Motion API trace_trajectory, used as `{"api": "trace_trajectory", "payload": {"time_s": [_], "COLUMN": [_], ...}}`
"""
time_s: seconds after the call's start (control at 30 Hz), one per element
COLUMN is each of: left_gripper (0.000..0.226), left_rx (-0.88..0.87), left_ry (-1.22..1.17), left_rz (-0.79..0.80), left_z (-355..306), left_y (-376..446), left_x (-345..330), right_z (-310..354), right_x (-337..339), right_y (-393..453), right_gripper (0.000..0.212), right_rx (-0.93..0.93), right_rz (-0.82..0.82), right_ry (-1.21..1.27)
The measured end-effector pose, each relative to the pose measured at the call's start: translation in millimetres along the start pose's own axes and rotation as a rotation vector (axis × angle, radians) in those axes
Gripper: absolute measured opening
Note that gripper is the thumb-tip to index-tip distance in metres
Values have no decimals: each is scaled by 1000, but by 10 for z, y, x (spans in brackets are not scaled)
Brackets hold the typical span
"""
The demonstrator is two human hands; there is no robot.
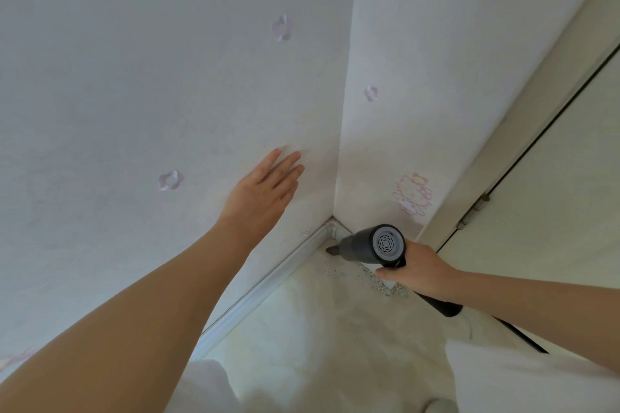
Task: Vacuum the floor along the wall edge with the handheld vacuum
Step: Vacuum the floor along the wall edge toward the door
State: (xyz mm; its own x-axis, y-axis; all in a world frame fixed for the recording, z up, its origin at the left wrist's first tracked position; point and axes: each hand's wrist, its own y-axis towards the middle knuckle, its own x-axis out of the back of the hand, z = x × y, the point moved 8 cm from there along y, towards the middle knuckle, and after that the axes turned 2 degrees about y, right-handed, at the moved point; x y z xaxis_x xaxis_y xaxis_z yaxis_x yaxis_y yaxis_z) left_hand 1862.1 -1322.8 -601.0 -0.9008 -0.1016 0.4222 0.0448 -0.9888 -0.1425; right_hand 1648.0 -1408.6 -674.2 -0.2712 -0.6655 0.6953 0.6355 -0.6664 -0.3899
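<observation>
Right hand (pixel 416 266) grips 1 vacuum (pixel 372 245) w/ nozzle in corner; left hand (pixel 265 189) flat on wall (pixel 134 77).

**Tight corner, open floor behind**

The handheld vacuum (pixel 372 245) points into the corner where two walls (pixel 167 77) and the skirting board (pixel 268 282) meet, closing off left and front. The left hand (pixel 265 191) lies flat on the wall. The door frame (pixel 469 178) bounds the right. Debris (pixel 379 283) lies beneath; pale floor (pixel 335 329) nearer the person is open.

Matt dark plastic handheld vacuum (pixel 369 246); textured matt wall (pixel 167 77); smooth glossy baseboard (pixel 268 285).
</observation>
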Motion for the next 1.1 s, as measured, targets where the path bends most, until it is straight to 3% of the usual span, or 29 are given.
{"api": "trace_trajectory", "payload": {"time_s": [0.13, 0.37, 0.73, 1.1], "left_gripper": [74, 70, 75, 80], "left_rx": [-2, 0, 10, 8], "left_ry": [28, 18, -11, -32], "left_rz": [-8, -8, 28, 74], "left_z": [2, 1, 21, 36], "left_y": [-51, -106, -117, -125], "left_x": [-74, -110, -40, -33], "right_z": [-69, -190, -185, -8], "right_x": [2, 68, 72, -151], "right_y": [-105, -216, -164, -90], "right_gripper": [32, 23, 32, 24], "right_rx": [13, -2, 3, 48], "right_rz": [51, 89, 45, 171], "right_ry": [-20, -31, -31, 8]}}
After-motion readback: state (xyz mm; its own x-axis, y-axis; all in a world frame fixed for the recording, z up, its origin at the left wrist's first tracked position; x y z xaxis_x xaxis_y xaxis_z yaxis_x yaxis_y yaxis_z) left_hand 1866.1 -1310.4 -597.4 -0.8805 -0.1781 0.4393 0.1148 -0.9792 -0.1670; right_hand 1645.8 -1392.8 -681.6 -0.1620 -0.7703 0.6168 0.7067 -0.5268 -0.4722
